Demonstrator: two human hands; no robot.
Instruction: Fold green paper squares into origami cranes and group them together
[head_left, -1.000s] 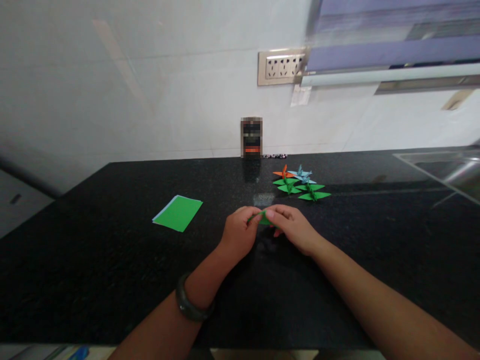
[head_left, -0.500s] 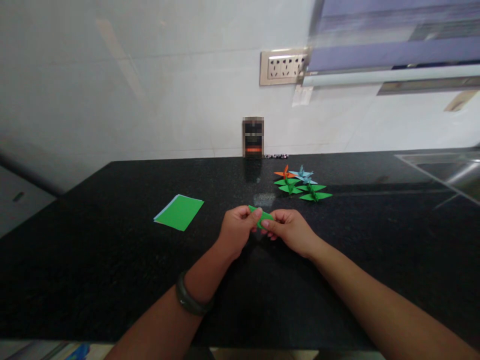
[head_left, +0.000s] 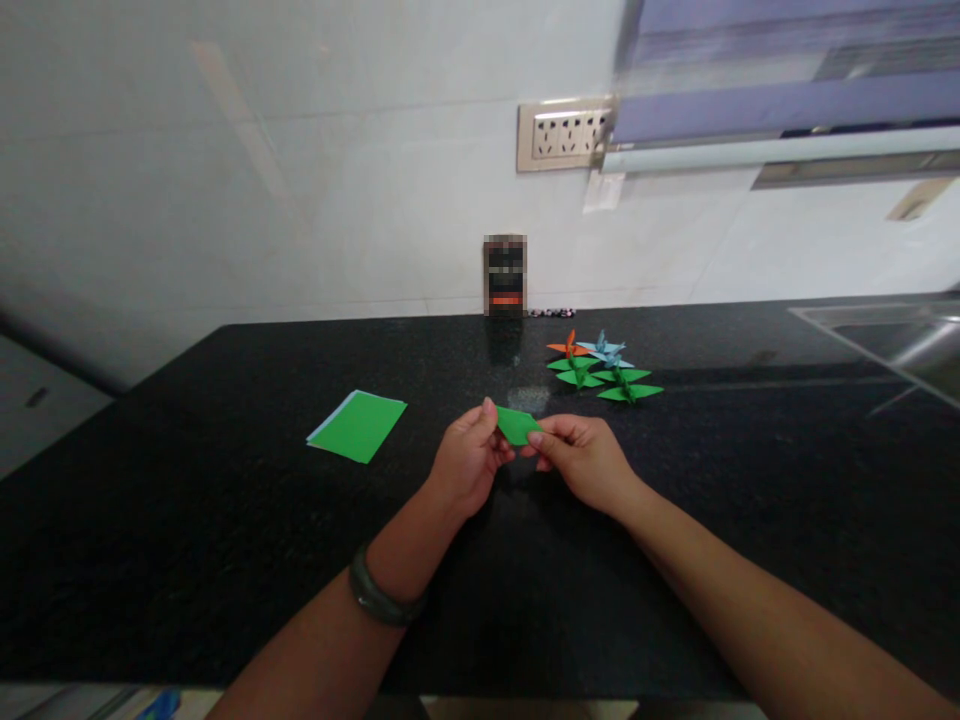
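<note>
Between my hands, just above the black counter, is a small folded piece of green paper (head_left: 517,426). My left hand (head_left: 471,452) pinches its left end, with the thumb pointing up along the edge. On the right corner, my right hand (head_left: 581,455) grips the paper between thumb and fingers. Some fingertips of both hands are hidden below or behind the paper. Beyond my right hand stand several folded paper cranes: green ones (head_left: 630,392), light blue ones (head_left: 602,347) and an orange one (head_left: 570,347). To the left lies a stack of square paper (head_left: 361,428), green on top with light blue beneath.
The black stone counter (head_left: 225,560) runs back to a pale wall. A small pixelated dark box (head_left: 505,276) stands against the wall, beside a beaded string (head_left: 553,313). A socket panel (head_left: 562,135) is above. At far right is a metal-rimmed sink (head_left: 870,335).
My left thumb has lifted off the paper's face toward its left edge. More of the green surface now shows, and the right thumb has moved to the corner.
</note>
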